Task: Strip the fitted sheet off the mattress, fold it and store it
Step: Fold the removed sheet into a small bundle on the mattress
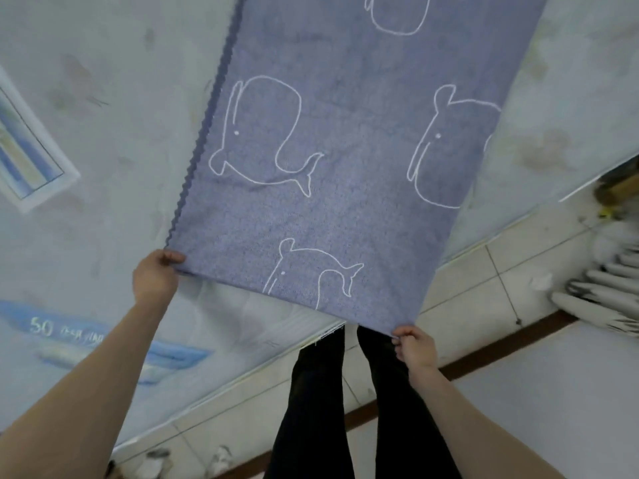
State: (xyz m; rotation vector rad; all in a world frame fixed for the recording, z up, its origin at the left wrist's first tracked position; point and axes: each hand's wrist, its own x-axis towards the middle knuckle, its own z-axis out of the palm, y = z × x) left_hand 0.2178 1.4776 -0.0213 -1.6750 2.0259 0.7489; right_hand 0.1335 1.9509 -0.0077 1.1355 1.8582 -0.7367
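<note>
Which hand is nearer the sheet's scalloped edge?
Left. The left hand pinches the sheet corner right where the scalloped edge ends; the right hand grips the opposite corner.

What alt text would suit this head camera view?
Left hand and right hand each pinch a near corner of a folded blue whale-print sheet, stretched over a bare mattress beside a tiled floor.

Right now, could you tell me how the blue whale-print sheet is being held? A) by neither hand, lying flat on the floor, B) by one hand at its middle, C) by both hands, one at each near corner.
C: the left hand and right hand each pinch a near corner of the sheet.
</note>
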